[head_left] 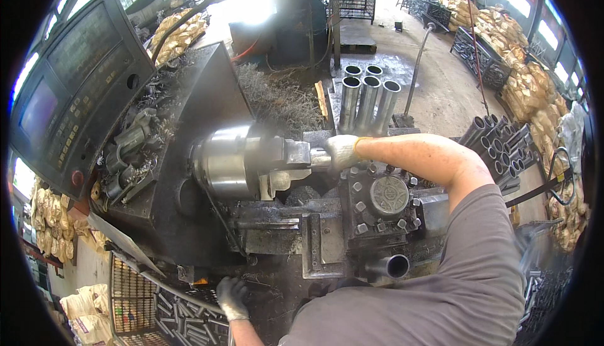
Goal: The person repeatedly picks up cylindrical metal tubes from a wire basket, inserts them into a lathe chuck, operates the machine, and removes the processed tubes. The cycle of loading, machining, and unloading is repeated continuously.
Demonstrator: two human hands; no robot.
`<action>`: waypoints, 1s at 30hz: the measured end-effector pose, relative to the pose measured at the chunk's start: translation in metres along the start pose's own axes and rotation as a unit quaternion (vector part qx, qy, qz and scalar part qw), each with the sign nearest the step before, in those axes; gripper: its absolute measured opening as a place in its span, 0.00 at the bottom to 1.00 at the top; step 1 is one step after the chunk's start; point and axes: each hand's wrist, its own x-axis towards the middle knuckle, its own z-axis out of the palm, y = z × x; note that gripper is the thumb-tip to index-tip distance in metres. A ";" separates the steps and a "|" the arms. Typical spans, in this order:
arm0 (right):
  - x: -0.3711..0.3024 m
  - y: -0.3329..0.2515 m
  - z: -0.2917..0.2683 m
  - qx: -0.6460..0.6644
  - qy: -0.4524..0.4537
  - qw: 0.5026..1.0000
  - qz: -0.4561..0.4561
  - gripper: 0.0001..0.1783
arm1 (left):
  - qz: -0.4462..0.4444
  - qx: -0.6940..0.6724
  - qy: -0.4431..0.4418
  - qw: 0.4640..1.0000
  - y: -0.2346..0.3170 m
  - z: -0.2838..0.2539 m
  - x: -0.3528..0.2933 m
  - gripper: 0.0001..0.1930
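Note:
My right hand [343,152], in a pale knit glove, is wrapped round a short bright metal tube [319,159] at the jaws of a lathe chuck [233,162]. How far the tube reaches into the chuck is hidden. Just below that hand sits the bolted square tool post [388,196]. My left hand [233,297], its glove dark at the fingers, is low by the machine's front edge. Its fingers look loosely apart, with nothing visible in them. Beyond the right hand, several steel tubes [368,104] stand upright; another tube [396,266] lies below the tool post.
At left are a control panel [75,100] and a dark headstock [195,107] topped with metal parts and shavings. A mesh crate [133,295] of small tubes stands lower left. Stacked tubes [497,148] lie at right, near a hooked metal rod [557,179]. Curled shavings [270,97] pile behind the chuck.

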 end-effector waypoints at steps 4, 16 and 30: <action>-0.008 -0.003 -0.002 0.037 0.048 0.997 -0.039 0.31 | 0.058 -0.044 0.161 0.984 0.024 -0.049 0.032 0.27; 0.013 -0.020 -0.006 0.175 0.051 0.983 0.013 0.28 | -0.117 -0.205 0.022 0.971 0.075 -0.075 0.052 0.23; -0.252 -0.040 0.026 0.356 0.435 0.824 0.071 0.21 | 0.714 0.311 0.204 0.593 0.223 0.028 -0.043 0.19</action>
